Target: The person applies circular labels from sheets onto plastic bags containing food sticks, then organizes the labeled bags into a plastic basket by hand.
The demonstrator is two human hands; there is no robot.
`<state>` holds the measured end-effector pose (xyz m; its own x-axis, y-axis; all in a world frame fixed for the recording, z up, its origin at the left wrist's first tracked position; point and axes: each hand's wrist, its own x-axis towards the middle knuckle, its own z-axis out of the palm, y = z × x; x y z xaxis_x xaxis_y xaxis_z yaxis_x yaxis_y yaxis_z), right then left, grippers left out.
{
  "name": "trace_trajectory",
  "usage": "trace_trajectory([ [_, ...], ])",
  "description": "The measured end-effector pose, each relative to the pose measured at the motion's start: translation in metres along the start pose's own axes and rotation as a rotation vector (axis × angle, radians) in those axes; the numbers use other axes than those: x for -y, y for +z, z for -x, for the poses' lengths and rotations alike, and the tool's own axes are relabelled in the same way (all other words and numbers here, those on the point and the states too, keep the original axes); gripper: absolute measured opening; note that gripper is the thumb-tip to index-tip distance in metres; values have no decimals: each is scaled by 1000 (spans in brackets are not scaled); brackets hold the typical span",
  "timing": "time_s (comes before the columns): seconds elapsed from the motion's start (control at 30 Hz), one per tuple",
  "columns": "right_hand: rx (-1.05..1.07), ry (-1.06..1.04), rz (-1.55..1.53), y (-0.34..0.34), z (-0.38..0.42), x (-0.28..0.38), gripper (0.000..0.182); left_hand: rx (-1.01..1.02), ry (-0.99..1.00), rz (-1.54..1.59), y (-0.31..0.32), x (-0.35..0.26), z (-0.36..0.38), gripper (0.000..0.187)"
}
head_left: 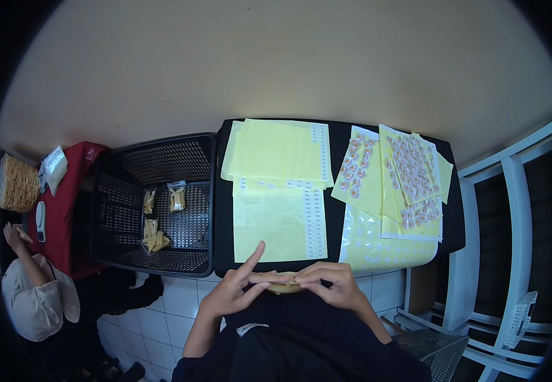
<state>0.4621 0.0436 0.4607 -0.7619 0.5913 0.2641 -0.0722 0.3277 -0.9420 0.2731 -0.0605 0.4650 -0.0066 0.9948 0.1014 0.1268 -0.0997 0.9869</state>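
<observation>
My left hand [237,290] pinches the left end of a small pale yellow packet [282,288] close to my body, with the index finger stuck out upward. On the packet's right end, the thumb and fingers of my right hand [333,284] are closed. Both hands partly hide it, so its contents are hard to make out. Just beyond lies a yellow sheet of small printed labels [276,223], its remaining stickers in columns along the right side. More yellow label sheets [282,149] overlap it at the back of the black-covered table [225,210].
Sheets of round orange-and-white stickers [412,169] overlap on the right. Left stands a black plastic crate [209,210] with several clear packs of pale sticks [155,240]. Farther left, a person [37,296] works by a red-covered table [85,172] with a white device [40,221].
</observation>
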Motion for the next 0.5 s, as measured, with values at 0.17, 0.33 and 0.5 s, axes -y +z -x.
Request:
trace_trajectory([
  [0.17, -33, 101, -32, -5, 1, -11, 14, 8, -93, -57, -7, 5, -6, 67],
  [0.33, -133, 39, -144, 8, -3, -9, 8, -241, 46, 384, 0, 39, -10, 48],
  [0.5, -155, 191, -157, 18, -11, -18, 12, -70, -7, 371, 3, 64, -14, 22],
])
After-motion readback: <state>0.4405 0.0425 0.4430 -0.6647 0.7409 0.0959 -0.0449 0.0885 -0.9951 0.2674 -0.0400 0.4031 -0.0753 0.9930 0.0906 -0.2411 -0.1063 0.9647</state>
